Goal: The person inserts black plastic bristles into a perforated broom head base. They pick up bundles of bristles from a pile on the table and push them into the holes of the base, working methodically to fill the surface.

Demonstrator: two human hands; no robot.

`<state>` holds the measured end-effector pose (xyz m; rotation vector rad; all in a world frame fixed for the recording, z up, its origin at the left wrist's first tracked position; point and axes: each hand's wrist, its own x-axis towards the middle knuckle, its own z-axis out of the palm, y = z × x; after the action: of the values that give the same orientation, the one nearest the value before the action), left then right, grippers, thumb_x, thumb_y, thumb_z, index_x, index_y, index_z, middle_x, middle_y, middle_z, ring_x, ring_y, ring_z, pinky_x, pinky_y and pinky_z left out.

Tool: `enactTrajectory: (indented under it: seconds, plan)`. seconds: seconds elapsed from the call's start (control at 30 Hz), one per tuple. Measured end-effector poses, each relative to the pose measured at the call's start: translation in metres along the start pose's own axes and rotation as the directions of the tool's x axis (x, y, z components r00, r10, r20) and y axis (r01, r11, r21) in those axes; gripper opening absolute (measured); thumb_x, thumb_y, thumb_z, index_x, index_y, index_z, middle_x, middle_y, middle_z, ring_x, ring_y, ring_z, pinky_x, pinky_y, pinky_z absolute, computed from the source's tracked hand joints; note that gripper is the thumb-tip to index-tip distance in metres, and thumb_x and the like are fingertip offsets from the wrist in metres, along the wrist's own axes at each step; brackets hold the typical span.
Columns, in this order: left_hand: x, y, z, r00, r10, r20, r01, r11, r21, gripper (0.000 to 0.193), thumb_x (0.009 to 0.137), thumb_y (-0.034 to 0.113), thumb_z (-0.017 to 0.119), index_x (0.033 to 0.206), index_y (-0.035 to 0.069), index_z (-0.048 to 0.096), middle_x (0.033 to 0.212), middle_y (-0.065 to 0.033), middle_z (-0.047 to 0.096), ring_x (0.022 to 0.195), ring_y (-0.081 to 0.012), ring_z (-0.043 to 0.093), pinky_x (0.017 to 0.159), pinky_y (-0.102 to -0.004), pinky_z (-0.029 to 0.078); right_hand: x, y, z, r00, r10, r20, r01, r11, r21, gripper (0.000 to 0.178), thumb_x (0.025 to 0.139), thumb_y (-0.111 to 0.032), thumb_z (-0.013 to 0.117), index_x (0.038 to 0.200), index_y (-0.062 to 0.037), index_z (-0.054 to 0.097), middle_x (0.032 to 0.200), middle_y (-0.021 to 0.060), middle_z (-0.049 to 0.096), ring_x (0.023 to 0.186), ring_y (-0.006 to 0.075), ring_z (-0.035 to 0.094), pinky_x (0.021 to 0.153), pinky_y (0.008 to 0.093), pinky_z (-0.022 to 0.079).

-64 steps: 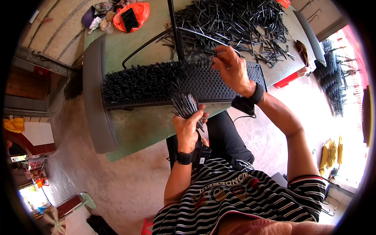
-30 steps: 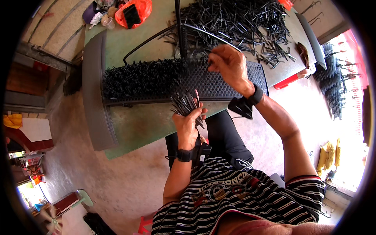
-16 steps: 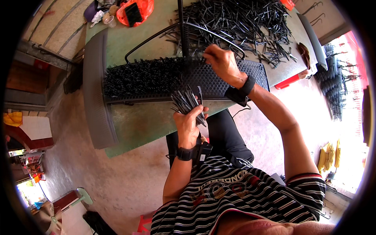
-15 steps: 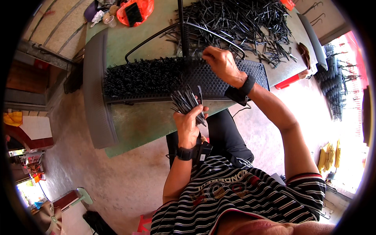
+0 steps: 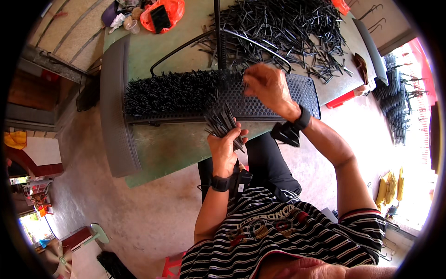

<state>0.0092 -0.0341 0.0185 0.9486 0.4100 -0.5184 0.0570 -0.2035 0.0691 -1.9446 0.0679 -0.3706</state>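
My left hand (image 5: 225,145) is closed round a bundle of thin black strips (image 5: 222,122), just below the front edge of a perforated dark panel (image 5: 297,90). Black bristle-like strips (image 5: 172,93) stand densely packed over the panel's left part; bare holes show on its right part. Over the border between the two parts is my right hand (image 5: 268,88), its fingers bent together in a pinch. Whatever lies between those fingertips is blurred and too small to make out. A black bent-rod frame with an upright post (image 5: 217,32) rises behind the panel.
On the green table (image 5: 162,153) a large heap of loose black strips (image 5: 283,32) lies behind the panel. Stacked grey panels (image 5: 114,107) overhang the left edge. An orange bag with a black phone (image 5: 160,19) lies at the back left. Dark bundled pieces (image 5: 395,102) stand at the right.
My right hand has drawn back toward me and slightly right, its wrist lower. The left hand keeps its bundle almost in place. The view has shifted slightly.
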Motion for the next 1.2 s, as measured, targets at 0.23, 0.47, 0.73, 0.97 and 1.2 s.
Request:
enactTrajectory:
  seconds: [0.23,0.47,0.73,0.97,1.2]
  plan:
    - [-0.001,0.003,-0.003,1.000,-0.014,0.014,0.014,1.000,0.019,0.024,0.074,-0.005,0.062,0.098,-0.003,0.061,0.084,-0.0112,0.063,0.066,-0.0267,0.065,0.053,-0.0369,0.053,0.018,0.019,0.011,0.952,-0.289,-0.096,0.272,0.949,-0.161,0.012,0.084,-0.001,0.056,0.094,-0.0004,0.049,0.070,0.0137,0.062,0.064,0.0241,0.066,0.054,0.0314,0.050]
    - [0.000,0.003,-0.008,0.997,-0.067,0.030,0.069,0.996,-0.058,0.025,0.075,-0.003,0.062,0.100,-0.002,0.060,0.085,-0.0120,0.063,0.071,-0.0289,0.065,0.056,-0.0380,0.053,0.022,0.020,0.012,0.955,-0.296,-0.010,0.287,0.932,-0.220,0.010,0.084,-0.003,0.056,0.092,-0.0014,0.050,0.072,0.0159,0.061,0.065,0.0328,0.062,0.054,0.0372,0.049]
    - [0.002,0.003,-0.009,0.999,-0.044,0.005,0.044,0.992,-0.118,0.017,0.074,-0.004,0.065,0.091,-0.004,0.060,0.082,-0.0138,0.065,0.066,-0.0278,0.065,0.053,-0.0361,0.053,0.018,0.022,0.005,0.823,-0.443,0.355,0.565,0.574,-0.593,0.014,0.078,-0.004,0.061,0.091,-0.0031,0.056,0.081,0.0125,0.058,0.064,0.0307,0.059,0.050,0.0382,0.047]
    - [0.006,0.003,-0.007,0.999,-0.009,0.043,0.017,0.983,-0.183,0.019,0.077,-0.003,0.063,0.095,0.001,0.061,0.087,-0.0093,0.064,0.074,-0.0210,0.064,0.057,-0.0364,0.052,-0.042,0.010,-0.007,0.239,-0.727,0.644,0.971,0.188,-0.147,0.032,0.073,-0.009,0.066,0.101,0.0024,0.058,0.104,0.0170,0.057,0.082,0.0250,0.061,0.062,0.0317,0.053]
    - [0.000,0.003,0.000,0.997,0.061,0.047,-0.050,0.979,-0.198,0.015,0.078,-0.002,0.064,0.093,-0.001,0.062,0.081,-0.0095,0.064,0.063,-0.0206,0.063,0.052,-0.0336,0.052,-0.048,0.025,-0.009,0.212,-0.765,0.609,0.977,0.148,-0.154,0.036,0.067,-0.009,0.066,0.098,0.0064,0.057,0.100,0.0187,0.058,0.078,0.0245,0.061,0.060,0.0310,0.053]
